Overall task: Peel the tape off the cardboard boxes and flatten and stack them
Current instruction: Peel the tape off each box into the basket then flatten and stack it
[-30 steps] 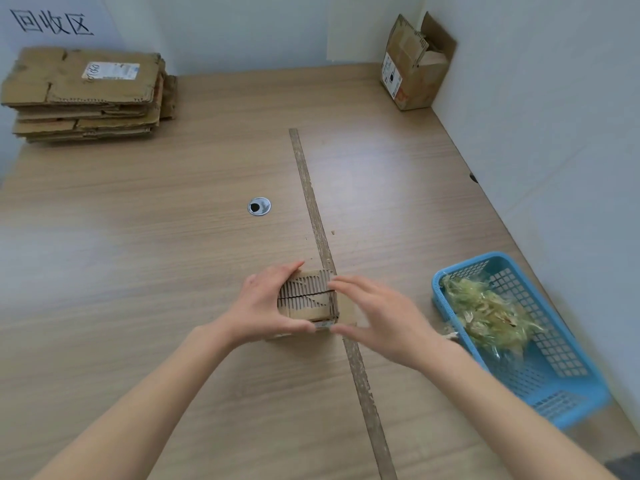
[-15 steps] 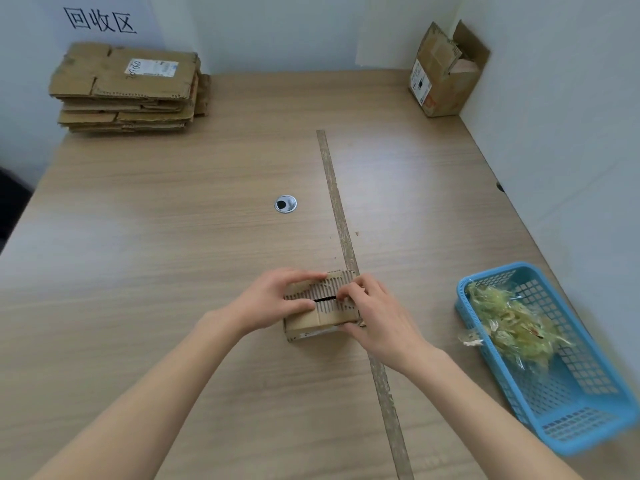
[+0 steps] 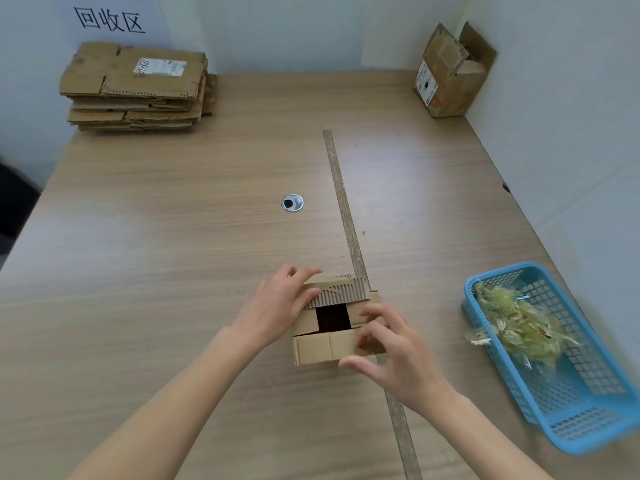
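Note:
A small brown cardboard box [image 3: 325,346] sits on the wooden table near its middle front. Its top flaps are spread apart, showing a dark opening. The far flap has its corrugated layer bared. My left hand [image 3: 277,308] grips the box's left side, thumb on the far flap. My right hand [image 3: 391,355] holds the near flap at the box's right side, fingers curled over its edge. A pile of flattened boxes [image 3: 138,84] lies at the far left corner. One open, unflattened box [image 3: 450,74] stands at the far right corner.
A blue plastic basket [image 3: 568,386] holding crumpled clear tape sits at the right front by the wall. A worn strip [image 3: 349,230] runs down the table's middle. A round metal cable hole [image 3: 292,203] lies left of it. White walls close off the back and right.
The box's top flaps have been pulled apart, exposing the dark inside. My right hand moved toward me with the near flap; my left hand stayed on the left side.

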{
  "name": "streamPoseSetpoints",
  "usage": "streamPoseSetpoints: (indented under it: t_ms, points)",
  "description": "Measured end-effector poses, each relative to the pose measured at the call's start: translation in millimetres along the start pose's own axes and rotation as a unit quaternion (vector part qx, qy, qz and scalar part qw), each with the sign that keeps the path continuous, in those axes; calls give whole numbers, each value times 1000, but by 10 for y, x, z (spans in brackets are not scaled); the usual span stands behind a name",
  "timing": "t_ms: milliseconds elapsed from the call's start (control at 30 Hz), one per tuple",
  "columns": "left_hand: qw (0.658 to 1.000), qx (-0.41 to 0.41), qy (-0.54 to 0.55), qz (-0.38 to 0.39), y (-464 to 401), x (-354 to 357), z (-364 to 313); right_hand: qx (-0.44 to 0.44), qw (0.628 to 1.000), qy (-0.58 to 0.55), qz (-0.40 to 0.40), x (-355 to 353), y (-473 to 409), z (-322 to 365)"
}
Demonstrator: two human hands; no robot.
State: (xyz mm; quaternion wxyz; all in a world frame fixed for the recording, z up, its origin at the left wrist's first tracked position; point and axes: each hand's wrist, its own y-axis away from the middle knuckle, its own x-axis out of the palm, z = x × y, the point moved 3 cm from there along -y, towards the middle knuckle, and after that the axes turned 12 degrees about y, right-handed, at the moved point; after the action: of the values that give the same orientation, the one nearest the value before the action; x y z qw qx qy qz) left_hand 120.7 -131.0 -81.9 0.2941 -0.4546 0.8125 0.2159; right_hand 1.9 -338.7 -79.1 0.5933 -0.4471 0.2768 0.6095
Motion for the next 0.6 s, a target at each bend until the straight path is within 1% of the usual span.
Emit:
streamPoseSetpoints:
  t_ms: [67, 100, 133, 167, 200, 267, 333, 367, 400, 467, 500, 567, 600]
  points:
    - [999, 13, 2, -44, 49, 74, -72, 94, 993, -66, -36, -26, -26, -30]
    - [999, 1, 2, -49, 67, 123, -88, 135, 987, -70, -50, -33, -70, -45]
    - [999, -21, 4, -44, 77, 173, -94, 167, 983, -44, -55, -40, -127, -45]
    - [998, -46, 2, -30, 84, 227, -88, 197, 979, -9, -45, -32, -188, -43]
    - [998, -65, -2, -16, 89, 285, -83, 225, 974, 16, -17, -11, -245, -37]
    - [996, -84, 18, -4, 83, 355, -84, 253, 966, 16, 49, 25, -334, -5]
    - [990, -96, 105, -3, 50, 337, -82, 238, 968, 25, 80, 26, -393, 22]
    - [983, -107, 151, -2, 39, 305, -79, 233, 969, 26, 80, 11, -414, 12]
    - [974, -121, 190, -5, 36, 270, -76, 238, 969, 4, 71, -30, -434, 14]
    - [950, -151, 272, -27, 57, 188, -77, 260, 960, -90, 46, -121, -480, 19]
    - [933, -159, 321, -49, 75, 151, -82, 264, 955, -132, 34, -166, -500, 17]
    - [899, -153, 398, -100, 104, 85, -93, 283, 937, -206, 6, -248, -549, -28]
    - [892, -142, 414, -114, 107, 47, -97, 294, 926, -236, 0, -275, -577, -62]
